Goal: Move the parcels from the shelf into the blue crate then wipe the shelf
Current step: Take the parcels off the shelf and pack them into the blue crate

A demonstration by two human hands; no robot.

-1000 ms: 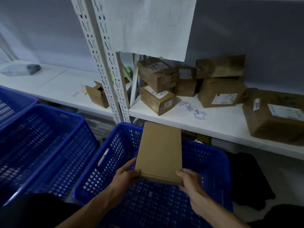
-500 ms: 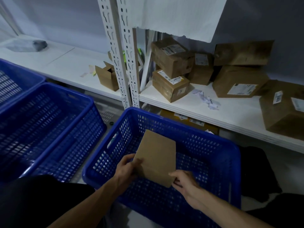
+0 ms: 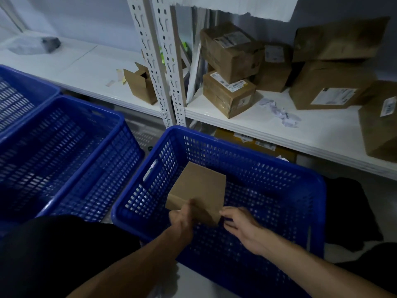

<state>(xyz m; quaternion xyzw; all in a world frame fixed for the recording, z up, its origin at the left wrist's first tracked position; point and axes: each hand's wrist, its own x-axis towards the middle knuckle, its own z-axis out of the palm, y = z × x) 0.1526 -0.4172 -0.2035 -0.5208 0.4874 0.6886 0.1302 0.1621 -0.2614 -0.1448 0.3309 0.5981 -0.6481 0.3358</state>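
Since the earlier frame, flat box (image 3: 198,191) dropped from above the rim to deep inside blue crate (image 3: 253,145), tilted, near end low. Left hand (image 3: 182,216) gripped its near left corner, fingers curled over the edge, slightly blurred. Right hand (image 3: 238,222) lay just beside the near right corner, fingers spread and relaxed; could not tell if fingertips touched the cardboard, no grip visible. Probably a lowering hold: one hand steering the corner down, the other let off so the box would lie flat on the crate floor.

Box was plain brown cardboard, smooth, thin and rectangular, no label on the upper face. Crate was rigid blue plastic, lattice walls and floor, slot handle in its left wall, otherwise nothing else seen inside it. Two more blue crates (image 3: 64,147) sat left of it.

Behind the crate, white shelf (image 3: 247,125) carried stacked parcels (image 3: 229,76), brown, taped, some with white labels, several dented, more to the right. Crumpled paper scraps (image 3: 281,112) lay on the shelf right of the stack. Small open carton (image 3: 140,84) stood left of the perforated white post (image 3: 169,67). Most parcels not yet moved; wiping not begun.
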